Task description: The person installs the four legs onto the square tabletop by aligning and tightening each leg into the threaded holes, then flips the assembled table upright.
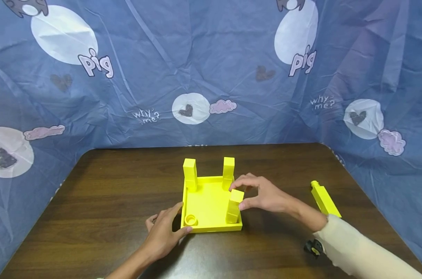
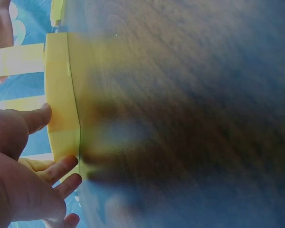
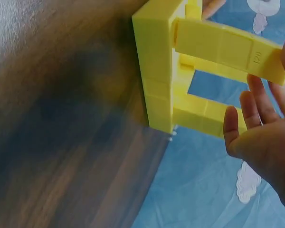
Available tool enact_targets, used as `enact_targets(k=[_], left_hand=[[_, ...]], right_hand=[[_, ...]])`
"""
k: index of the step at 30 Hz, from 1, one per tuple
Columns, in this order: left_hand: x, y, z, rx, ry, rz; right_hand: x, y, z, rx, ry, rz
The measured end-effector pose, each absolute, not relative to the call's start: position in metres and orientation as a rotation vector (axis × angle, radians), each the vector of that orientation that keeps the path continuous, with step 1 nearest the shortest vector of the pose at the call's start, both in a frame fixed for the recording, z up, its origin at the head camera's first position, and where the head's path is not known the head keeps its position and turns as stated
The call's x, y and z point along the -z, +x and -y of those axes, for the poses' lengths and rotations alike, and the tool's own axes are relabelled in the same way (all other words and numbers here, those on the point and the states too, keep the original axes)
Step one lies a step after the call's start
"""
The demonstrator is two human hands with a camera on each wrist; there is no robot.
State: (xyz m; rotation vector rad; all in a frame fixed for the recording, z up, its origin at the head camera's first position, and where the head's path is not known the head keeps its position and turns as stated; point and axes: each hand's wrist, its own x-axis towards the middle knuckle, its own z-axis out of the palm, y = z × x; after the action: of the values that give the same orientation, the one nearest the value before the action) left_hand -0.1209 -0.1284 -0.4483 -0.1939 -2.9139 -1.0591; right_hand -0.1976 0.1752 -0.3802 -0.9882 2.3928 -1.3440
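Observation:
A square yellow base (image 1: pixel 207 203) with a raised rim lies on the table, like an upturned toy table. Yellow legs stand at three corners: far left (image 1: pixel 190 174), far right (image 1: pixel 228 172) and near right (image 1: pixel 234 207). At the near left corner a round yellow socket (image 1: pixel 191 220) shows with no leg in it. My left hand (image 1: pixel 163 230) holds that corner, thumb on the front wall, fingers along the left side. With thumb and fingers, my right hand (image 1: pixel 266 193) grips the upper part of the near right leg (image 3: pixel 228 47).
A loose yellow leg (image 1: pixel 325 199) with a threaded end lies on the right of the brown wooden table (image 1: pixel 120 193). A small black object (image 1: pixel 313 248) is beside the right sleeve. Blue printed cloth (image 1: pixel 197 58) hangs behind and at the sides.

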Motion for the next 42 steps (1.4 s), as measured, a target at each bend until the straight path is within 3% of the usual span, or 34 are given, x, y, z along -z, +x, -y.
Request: enact_targets(k=[10,21,33,42], left_hand=[[0.446,-0.121,0.128,1.076,-0.203,2.908],[0.448,-0.121,0.129,1.059,-0.205,2.899],[0.447,-0.12,0.128,1.069,-0.203,2.906],[0.448,-0.121,0.128,1.064,-0.199,2.905]], right_hand=[[0.393,-0.191,-0.163,1.406,-0.923,-2.503],[0.375,-0.202,-0.179,1.246,-1.129,-2.292],[0.381,-0.194,-0.165,1.337,-0.909,-2.471],[0.377,-0.199,-0.175,1.307,-1.033,-2.409]])
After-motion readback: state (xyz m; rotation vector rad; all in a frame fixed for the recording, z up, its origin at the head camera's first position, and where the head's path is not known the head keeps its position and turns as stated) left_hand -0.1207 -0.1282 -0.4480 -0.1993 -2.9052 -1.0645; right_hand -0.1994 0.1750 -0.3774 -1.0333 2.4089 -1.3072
